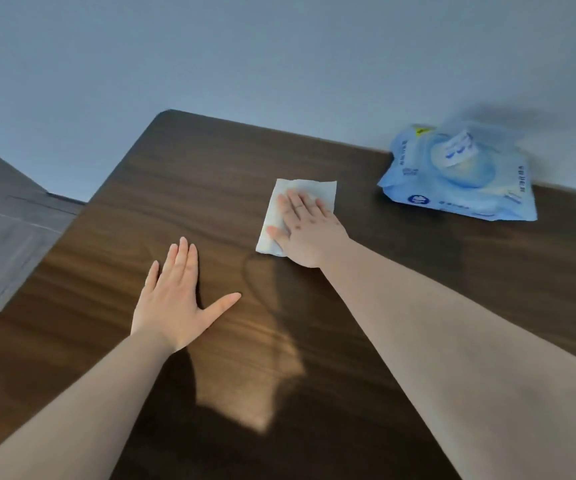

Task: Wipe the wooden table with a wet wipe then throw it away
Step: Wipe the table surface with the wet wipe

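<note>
Wet wipe: limp, damp, light; flat on wooden table under your flat right hand. Left hand open, bracing. You should pinch a free corner to lift.

wet wipe: part hidden under right hand | wipes pack: blurred, print unreadable

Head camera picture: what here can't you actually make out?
- Print on the blue wipes pack: blurred, unreadable.
- Wet wipe: its middle lies hidden under the right hand.
- Wooden table: near and right edges cut off by the frame.
- Any bin: none in view.
- Left hand: flat on the table; what lies beneath is unseen.
</note>
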The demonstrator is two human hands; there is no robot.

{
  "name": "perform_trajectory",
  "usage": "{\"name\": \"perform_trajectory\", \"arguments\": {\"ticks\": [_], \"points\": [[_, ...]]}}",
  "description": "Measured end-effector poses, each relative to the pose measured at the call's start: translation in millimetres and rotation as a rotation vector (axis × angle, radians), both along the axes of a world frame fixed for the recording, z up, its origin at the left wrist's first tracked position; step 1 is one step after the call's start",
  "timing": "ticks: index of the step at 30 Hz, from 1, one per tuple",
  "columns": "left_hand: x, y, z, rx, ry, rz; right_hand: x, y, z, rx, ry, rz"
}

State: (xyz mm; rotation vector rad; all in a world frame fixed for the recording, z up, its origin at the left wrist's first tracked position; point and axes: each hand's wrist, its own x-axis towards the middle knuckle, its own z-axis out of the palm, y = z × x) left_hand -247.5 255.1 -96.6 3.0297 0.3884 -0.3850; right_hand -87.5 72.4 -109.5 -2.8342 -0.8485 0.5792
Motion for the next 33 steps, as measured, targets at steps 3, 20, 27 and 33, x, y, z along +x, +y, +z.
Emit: {"name": "perform_trajectory", "arguments": {"ticks": [3, 20, 27, 33], "points": [[-5, 11, -3, 0.016, -0.005, 0.027, 3, 61, 0, 0.032, -0.011, 0.072], [1, 22, -6, -0.058, 0.017, 0.037, 21, 173, -6, 0.028, -0.051, 0.234], [-1, 19, 2, 0.074, 0.124, -0.055, 4, 51, 1, 0.021, -0.007, 0.041], [10, -50, 8, 0.033, 0.008, -0.252, -13, -91, 11, -0.048, -0.029, -0.162]]}}
